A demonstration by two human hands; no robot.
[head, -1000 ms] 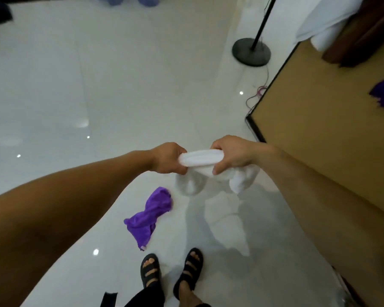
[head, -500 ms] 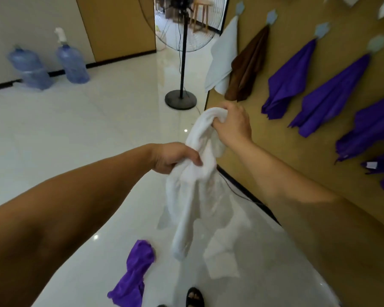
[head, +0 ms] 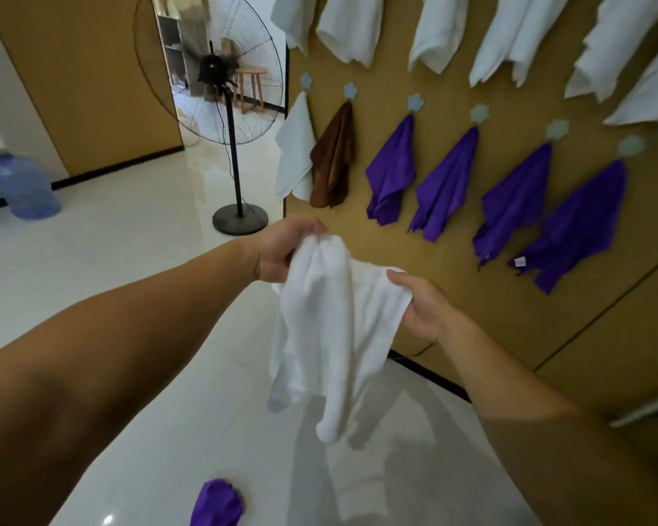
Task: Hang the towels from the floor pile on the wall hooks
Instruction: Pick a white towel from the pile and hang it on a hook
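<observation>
A white towel (head: 331, 336) hangs between both hands in front of the brown wall. My left hand (head: 282, 248) grips its top edge at the left, and my right hand (head: 422, 309) holds its right edge lower down. One purple towel (head: 217, 504) lies on the white floor at the bottom edge of view. On the wall, flower-shaped hooks (head: 415, 102) carry a white towel (head: 295, 146), a brown towel (head: 333, 157) and several purple towels (head: 390, 172). A higher row holds several white towels (head: 352, 24).
A standing fan (head: 225, 81) with a round black base (head: 240, 220) stands on the floor left of the wall panel. A blue water bottle (head: 20, 184) sits at the far left. A black baseboard (head: 430, 375) runs along the wall's foot.
The view has risen from the floor to the wall. Both hands lifted the white towel, and my right hand has shifted from its top to its right edge, spreading it.
</observation>
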